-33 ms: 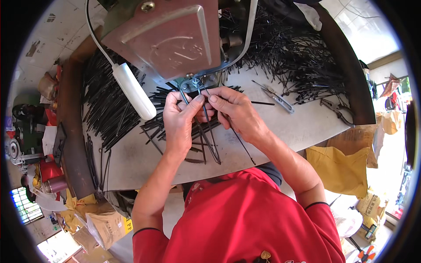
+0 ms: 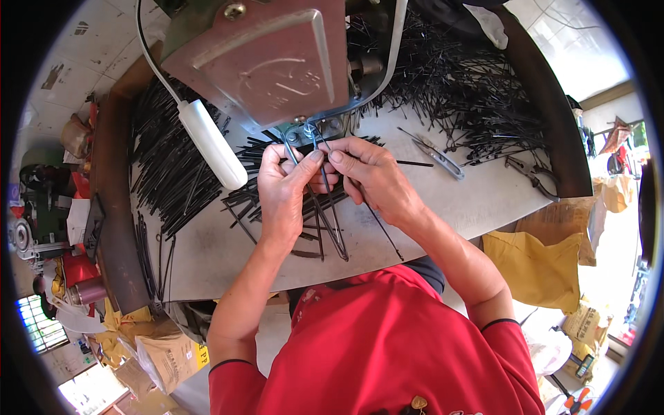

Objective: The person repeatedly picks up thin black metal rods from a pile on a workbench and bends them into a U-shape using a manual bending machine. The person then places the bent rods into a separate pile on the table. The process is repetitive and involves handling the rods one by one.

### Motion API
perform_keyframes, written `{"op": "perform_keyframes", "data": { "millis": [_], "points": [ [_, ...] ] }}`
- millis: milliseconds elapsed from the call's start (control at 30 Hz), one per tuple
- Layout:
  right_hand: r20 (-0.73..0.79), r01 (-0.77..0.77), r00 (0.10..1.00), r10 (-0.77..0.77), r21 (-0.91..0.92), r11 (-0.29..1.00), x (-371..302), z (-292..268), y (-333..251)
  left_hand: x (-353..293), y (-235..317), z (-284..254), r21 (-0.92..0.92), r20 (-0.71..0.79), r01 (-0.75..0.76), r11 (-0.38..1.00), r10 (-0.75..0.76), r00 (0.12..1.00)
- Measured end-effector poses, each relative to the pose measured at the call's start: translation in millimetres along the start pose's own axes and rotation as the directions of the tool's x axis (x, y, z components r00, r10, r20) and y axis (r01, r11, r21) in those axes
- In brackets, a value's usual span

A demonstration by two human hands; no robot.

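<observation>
Below the presser area (image 2: 309, 131) of a sewing machine with a reddish-brown cover (image 2: 270, 69), my two hands meet, fingertips close together. My left hand (image 2: 282, 194) pinches a thin black strap (image 2: 336, 238) that doubles back in a narrow loop toward me; its upper end reaches up to the machine. My right hand (image 2: 379, 173) is closed with thumb and forefinger on another thin black strap (image 2: 382, 227), whose tail slants down to the table's near edge. Fingers hide where the straps meet the machine. More loose black straps (image 2: 242, 214) lie beneath my left hand.
A white lamp (image 2: 213, 145) hangs left of the machine. Heaps of black straps lie at left (image 2: 166, 173) and at the back right (image 2: 463, 90). Thread snips (image 2: 437, 153) and pliers (image 2: 532, 176) rest on the right of the table (image 2: 443, 207), beside a raised dark rim (image 2: 564, 152).
</observation>
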State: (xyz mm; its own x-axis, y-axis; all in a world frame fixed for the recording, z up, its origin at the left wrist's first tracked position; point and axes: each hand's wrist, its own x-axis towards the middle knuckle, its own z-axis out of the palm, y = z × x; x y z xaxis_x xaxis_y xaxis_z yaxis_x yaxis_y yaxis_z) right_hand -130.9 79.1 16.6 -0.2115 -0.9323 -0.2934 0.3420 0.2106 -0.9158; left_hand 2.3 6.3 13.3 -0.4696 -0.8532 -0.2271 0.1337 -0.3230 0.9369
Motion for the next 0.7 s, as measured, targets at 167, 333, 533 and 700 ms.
{"op": "perform_keyframes", "data": {
  "millis": [167, 333, 533, 700],
  "points": [
    [0.022, 0.029, 0.999, -0.027, -0.084, 0.996, 3, 2, -7, 5, 3, 1, -0.05, 0.027, -0.027, 0.998, 0.028, 0.999],
    [0.01, 0.025, 1.0, -0.024, -0.056, 0.998, 10, 3, -8, 12, -2, 2, -0.124, 0.001, -0.075, 0.989, 0.076, 0.997],
    [-0.014, 0.044, 0.999, -0.044, 0.006, 0.999, 16, 5, -2, 18, -11, 3, -0.15, -0.031, -0.143, 0.978, 0.14, 0.99],
    [-0.051, 0.014, 0.999, -0.012, 0.026, 1.0, 9, 6, 7, 10, -13, 7, -0.144, -0.048, -0.11, 0.984, 0.104, 0.993]
  ]
}}
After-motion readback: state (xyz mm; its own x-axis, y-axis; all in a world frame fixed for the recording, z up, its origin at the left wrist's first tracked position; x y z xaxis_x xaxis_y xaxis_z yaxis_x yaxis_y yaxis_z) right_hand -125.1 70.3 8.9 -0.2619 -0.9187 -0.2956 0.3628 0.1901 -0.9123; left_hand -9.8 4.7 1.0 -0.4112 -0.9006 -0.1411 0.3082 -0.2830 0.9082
